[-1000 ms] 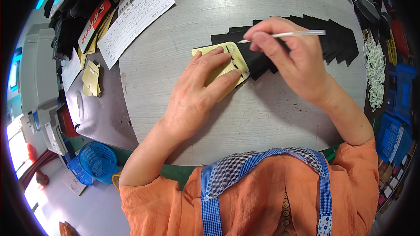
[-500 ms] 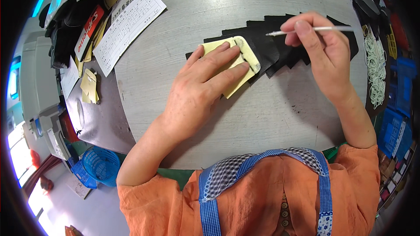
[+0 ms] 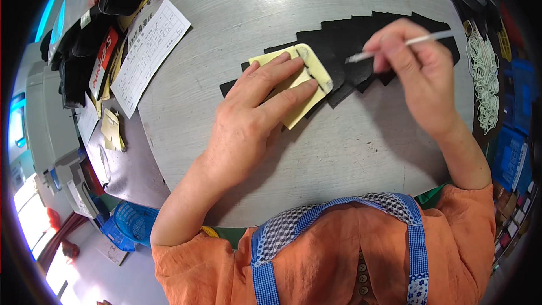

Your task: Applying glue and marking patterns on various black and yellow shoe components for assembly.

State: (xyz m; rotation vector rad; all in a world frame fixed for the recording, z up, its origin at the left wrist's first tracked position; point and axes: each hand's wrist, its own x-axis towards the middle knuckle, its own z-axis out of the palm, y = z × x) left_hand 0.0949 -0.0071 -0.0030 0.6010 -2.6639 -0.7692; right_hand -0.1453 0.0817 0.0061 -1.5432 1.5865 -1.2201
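My left hand (image 3: pixel 248 113) lies flat with fingers stretched out, pressing on a pale yellow template (image 3: pixel 316 68) with rounded corners and dark slots. Under the template is a fanned row of overlapping black sheet pieces (image 3: pixel 333 36), leather-like and stretching off to the right. In my right hand (image 3: pixel 418 73) a slim white pen (image 3: pixel 432 37) is pinched between thumb and fingers. Its tip points left, over the black pieces just right of the template; whether it touches them I cannot tell. The right fingers are slightly blurred.
A printed paper sheet (image 3: pixel 151 56) lies at the table's left, near small yellow cards (image 3: pixel 112 130) and black goods (image 3: pixel 76 70). A bundle of pale cord (image 3: pixel 483 87) lies along the right edge. Blue baskets (image 3: pixel 133 221) stand below the table at left.
The view has shifted a little. More black pieces show to the left of the template under my left hand. My right hand still grips the pen, now more tilted.
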